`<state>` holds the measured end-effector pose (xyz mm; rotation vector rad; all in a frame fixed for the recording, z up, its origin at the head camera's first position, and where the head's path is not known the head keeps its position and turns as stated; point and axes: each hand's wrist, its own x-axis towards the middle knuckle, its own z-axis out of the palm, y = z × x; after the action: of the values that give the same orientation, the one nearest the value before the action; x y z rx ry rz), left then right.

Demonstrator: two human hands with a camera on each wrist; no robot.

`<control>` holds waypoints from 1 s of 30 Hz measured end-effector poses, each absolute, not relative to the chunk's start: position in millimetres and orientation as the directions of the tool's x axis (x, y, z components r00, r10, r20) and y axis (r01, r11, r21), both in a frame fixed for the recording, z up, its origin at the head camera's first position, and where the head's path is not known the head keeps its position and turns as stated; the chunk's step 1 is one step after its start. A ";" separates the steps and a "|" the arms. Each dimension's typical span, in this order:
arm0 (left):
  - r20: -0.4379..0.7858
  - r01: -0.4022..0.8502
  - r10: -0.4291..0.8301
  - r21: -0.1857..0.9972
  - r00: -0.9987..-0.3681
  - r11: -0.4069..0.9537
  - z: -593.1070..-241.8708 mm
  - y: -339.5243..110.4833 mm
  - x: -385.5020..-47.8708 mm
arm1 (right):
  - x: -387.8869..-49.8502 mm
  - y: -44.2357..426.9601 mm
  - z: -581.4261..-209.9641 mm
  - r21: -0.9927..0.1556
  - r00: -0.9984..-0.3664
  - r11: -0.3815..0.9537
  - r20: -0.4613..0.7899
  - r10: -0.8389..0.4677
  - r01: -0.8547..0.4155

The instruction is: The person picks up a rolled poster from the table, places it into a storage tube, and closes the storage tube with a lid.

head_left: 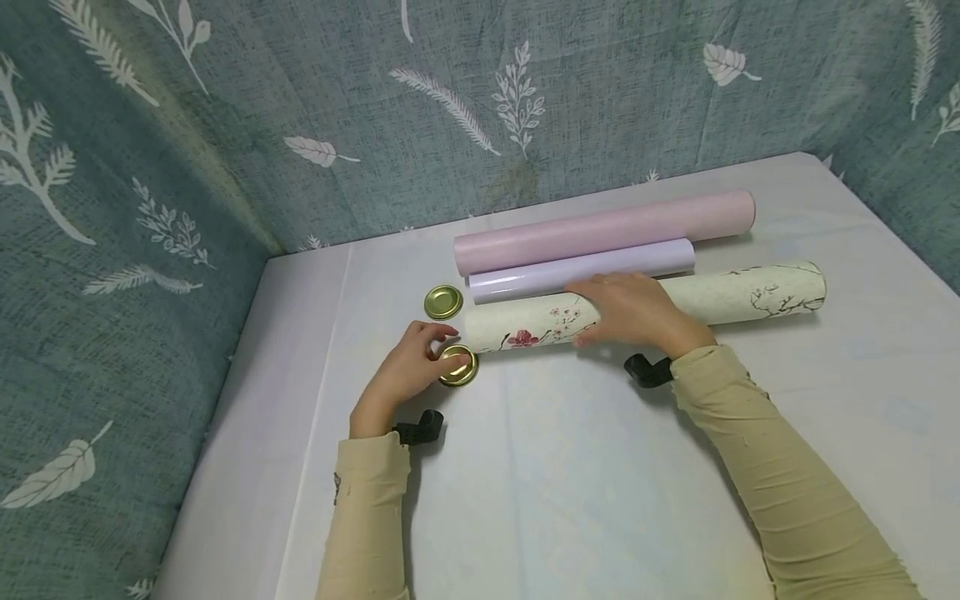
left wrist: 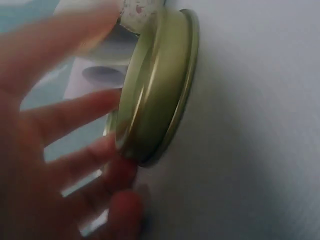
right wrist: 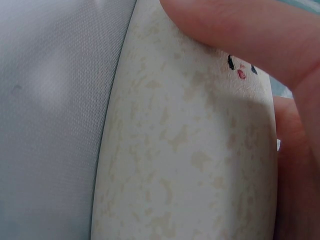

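Note:
A cream wallpaper roll (head_left: 720, 298) with red blossoms and dark branches lies across the white table. My right hand (head_left: 633, 310) grips it around the middle, the thumb on the near side and the fingers over the top; the right wrist view shows its pale mottled surface (right wrist: 170, 150) close up. At the roll's left end lies a gold jar lid (head_left: 465, 373). My left hand (head_left: 408, 362) is at this lid, thumb over it and fingers spread; in the left wrist view the fingers reach the lid's rim (left wrist: 165, 75). Some fingertips are hidden there.
A second gold jar lid (head_left: 443, 302) lies just behind. Beyond the cream roll lie a shiny lilac roll (head_left: 525, 280) and a longer pink roll (head_left: 600, 232), side by side. Leaf-patterned green fabric (head_left: 450, 167) stands behind the table (head_left: 525, 500).

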<state>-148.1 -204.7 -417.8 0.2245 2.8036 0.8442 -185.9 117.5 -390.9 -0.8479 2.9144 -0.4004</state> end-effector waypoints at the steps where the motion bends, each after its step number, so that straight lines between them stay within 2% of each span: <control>1: -0.173 0.080 0.205 0.546 -0.963 0.834 -417.2 -203.1 -147.7 | -185.9 117.8 -390.7 -0.269 -0.844 0.814 -0.007 -0.536 -0.515; 8: -0.217 0.099 0.218 0.454 -0.952 0.885 -414.8 -194.7 -144.6 | -186.2 117.2 -390.5 -0.258 -0.842 0.817 -0.021 -0.538 -0.516; 19: -0.211 0.086 0.199 0.449 -0.957 0.890 -414.9 -194.4 -144.7 | -186.1 117.8 -390.3 -0.258 -0.847 0.820 -0.011 -0.532 -0.511; 30: -0.154 -0.007 0.102 0.583 -0.983 0.812 -418.7 -205.7 -147.1 | -186.2 118.1 -391.6 -0.259 -0.843 0.815 -0.001 -0.537 -0.519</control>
<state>-147.1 -205.7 -418.7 0.0750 2.8188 0.9078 -186.2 118.1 -391.6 -0.8515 2.9217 -0.3849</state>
